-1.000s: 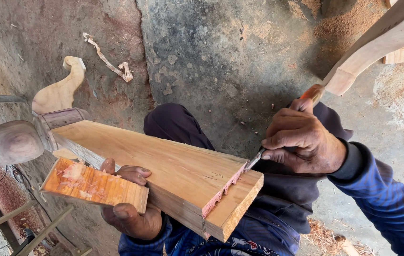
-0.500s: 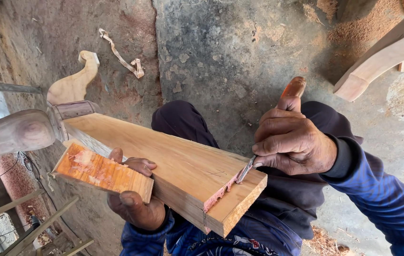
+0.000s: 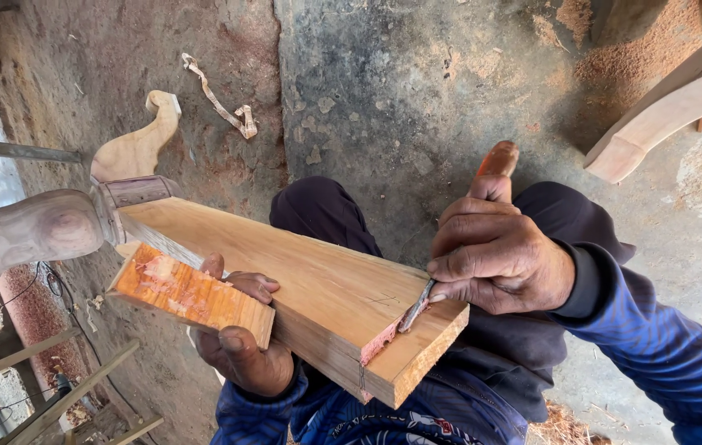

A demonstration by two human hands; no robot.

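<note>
My right hand [image 3: 503,259] is curled tight round a chisel [image 3: 414,306], fingers pressed together over the shank, thumb up along the orange handle that shows above my knuckles; the metal tip lies in the notch cut at the near end of the plank [image 3: 310,284], touching the reddish cut face there; pencil marks sit on the plank top just beside the tip. My left hand [image 3: 240,346] is cupped under the plank from the left, fingers wrapped up over its edge, and it pinches a short orange-stained block [image 3: 190,292] against the plank's side; the block sits tilted, its painted end face turned up toward me.

The plank runs aslant from its squared near end, which overhangs my lap, away to the upper left, where it meets a turned wooden leg [image 3: 34,231]; the near corner hangs free with open air below it; to the right of my right hand there is open room above my knee and the grey concrete floor [image 3: 400,91].

Further out on the floor lie a curved carved wood piece [image 3: 137,148] and a twisted wood shaving [image 3: 223,103], well apart from my hands; a pale curved wooden limb [image 3: 672,95] crosses the upper right corner; sawdust is banked beyond it.
</note>
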